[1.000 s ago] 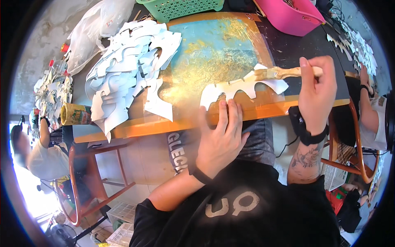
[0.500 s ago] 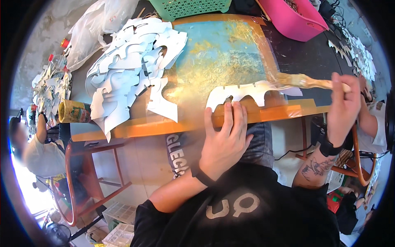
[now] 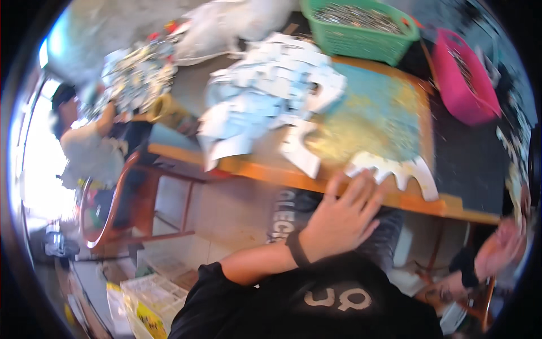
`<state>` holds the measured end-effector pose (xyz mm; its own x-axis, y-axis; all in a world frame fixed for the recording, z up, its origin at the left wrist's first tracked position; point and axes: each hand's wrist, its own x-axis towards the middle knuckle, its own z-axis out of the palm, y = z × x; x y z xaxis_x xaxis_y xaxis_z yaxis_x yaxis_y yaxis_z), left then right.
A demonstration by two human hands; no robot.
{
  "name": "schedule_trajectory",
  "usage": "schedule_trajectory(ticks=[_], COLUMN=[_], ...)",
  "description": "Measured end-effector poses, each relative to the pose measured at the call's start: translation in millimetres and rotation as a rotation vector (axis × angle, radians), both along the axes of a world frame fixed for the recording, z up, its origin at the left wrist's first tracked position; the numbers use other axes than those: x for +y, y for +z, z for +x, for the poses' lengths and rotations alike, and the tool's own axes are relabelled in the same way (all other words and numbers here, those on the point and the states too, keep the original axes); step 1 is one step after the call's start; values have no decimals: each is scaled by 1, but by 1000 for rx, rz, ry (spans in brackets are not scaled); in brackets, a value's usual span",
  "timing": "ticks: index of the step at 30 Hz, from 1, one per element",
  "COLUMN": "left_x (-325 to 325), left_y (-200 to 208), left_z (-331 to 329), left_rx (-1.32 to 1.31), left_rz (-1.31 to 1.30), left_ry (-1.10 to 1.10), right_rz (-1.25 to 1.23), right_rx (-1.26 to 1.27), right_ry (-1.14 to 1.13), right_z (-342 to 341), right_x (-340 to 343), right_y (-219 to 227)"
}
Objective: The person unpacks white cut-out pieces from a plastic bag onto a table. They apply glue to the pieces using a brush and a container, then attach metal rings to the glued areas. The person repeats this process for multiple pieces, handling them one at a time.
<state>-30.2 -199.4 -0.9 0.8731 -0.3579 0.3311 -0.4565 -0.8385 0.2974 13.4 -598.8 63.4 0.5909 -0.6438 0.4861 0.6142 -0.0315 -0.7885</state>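
My left hand lies with fingers spread at the left part of a white scalloped cut-out. The cut-out rests at the near edge of a board smeared blue and yellow. My right hand is off the table's right side, near the picture's rim. Its fingers are blurred, and I cannot make out a brush in them. Left of the board, a heap of white cut-outs overlaps, and one separate curved cut-out lies beside it.
A green basket of small metal-looking pieces and a pink basket stand at the back. A plastic bag and a yellowish can are at the left. Farther left, another person sits by a heap of cut-outs.
The view has swung left, shifting the table rightward in the picture. My right hand has left the cut-out's right end for the far right; the brush it held is no longer distinguishable.
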Motion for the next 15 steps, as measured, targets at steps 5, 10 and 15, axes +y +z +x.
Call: schedule_trajectory(ticks=[5,10,15], left_x=[69,236,340], left_y=[-3,-5,-21], left_z=[-27,-11,16], left_rx=[-379,-808,-481], left_rz=[-8,-291,-699], left_ry=[-158,659,1063], right_rz=[1,-61,31], right_rx=[9,3,95], right_ry=[117,299,279], right_z=[-7,-9,-5], right_x=[-30,-26,16], right_y=[-10,-12,-16])
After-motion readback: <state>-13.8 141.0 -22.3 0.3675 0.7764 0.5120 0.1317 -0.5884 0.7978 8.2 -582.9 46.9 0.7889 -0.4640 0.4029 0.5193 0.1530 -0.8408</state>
